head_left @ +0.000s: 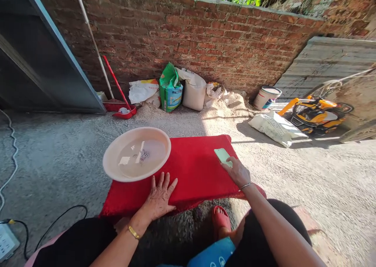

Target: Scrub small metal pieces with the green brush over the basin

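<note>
while the l hand lies w/ fingers spread apart on the red cloth, just nr side of the basin, the r hand is clamped on a pale green phone, thumb on top. phone is r of the basin, over the cloth; can't tell if it touches. basin is round, pinkish, sits on the cloth & holds clear water w/ bright reflections & a dark patch nr the mid. beyond the basin, by the brick wall: red dustpan, green sack, white sack. further r of the basin: bucket, flat sack, orange toy. nr side & l of the basin: pwr strip. nr side & r: red sandal.
</note>
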A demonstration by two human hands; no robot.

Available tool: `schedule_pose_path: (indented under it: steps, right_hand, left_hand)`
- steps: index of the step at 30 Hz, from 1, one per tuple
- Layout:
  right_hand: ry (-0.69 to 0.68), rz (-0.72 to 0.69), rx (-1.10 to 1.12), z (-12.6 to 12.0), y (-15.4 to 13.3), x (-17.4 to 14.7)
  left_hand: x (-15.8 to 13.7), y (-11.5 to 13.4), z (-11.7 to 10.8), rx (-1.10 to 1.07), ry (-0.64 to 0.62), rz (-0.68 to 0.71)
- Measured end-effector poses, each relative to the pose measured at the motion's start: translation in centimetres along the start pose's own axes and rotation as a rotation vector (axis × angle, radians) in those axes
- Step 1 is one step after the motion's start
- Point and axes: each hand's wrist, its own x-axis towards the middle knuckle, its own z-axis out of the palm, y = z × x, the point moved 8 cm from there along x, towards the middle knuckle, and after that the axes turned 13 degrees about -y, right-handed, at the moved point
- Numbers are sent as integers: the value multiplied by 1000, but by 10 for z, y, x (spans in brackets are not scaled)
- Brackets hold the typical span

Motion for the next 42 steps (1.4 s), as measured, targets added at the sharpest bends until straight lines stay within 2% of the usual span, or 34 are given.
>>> schedule_pose_path:
  steps: [4, 7, 9, 14, 17, 20, 25, 28, 31, 36, 39, 42]
  right_hand:
    - [3, -101, -45, 11, -37, -2]
    - [-25, -142, -93, 19, -45, 0]
    - [-25, -92, -118, 18, -32, 3]
    - [-27, 184, -121, -2, 35, 10]
    - [0, 205, -102, -11, 44, 8]
    - [3, 87, -56, -4, 15, 6]
    - [-15, -161, -86, 24, -59, 1]
    - [-36, -215, -122, 32, -75, 3]
    - [-27, -108, -120, 22, -51, 10]
    - [-25, 170, -58, -6, 28, 15]
    - [-10, 221, -9, -13, 60, 18]
    - [-6, 203, 19, -10, 70, 24]
  left_hand:
    - [0, -1, 0, 13, 2, -3]
    - [0, -1, 0, 24, 16, -1]
    - [0, 0, 0, 25, 29, 2]
    - [0, 2, 0, 9, 51, 16]
    - [1, 2, 1, 9, 50, 11]
    - [1, 1, 0, 11, 51, 3]
    - [1, 0, 1, 11, 33, 0]
    - [1, 0, 1, 13, 25, 4]
    - [0, 2, 0, 16, 25, 8]
    - [-1, 4, 2, -22, 24, 14]
    - [-1, 5, 5, -49, 4, 22]
    - [-1, 6, 5, -68, -9, 33]
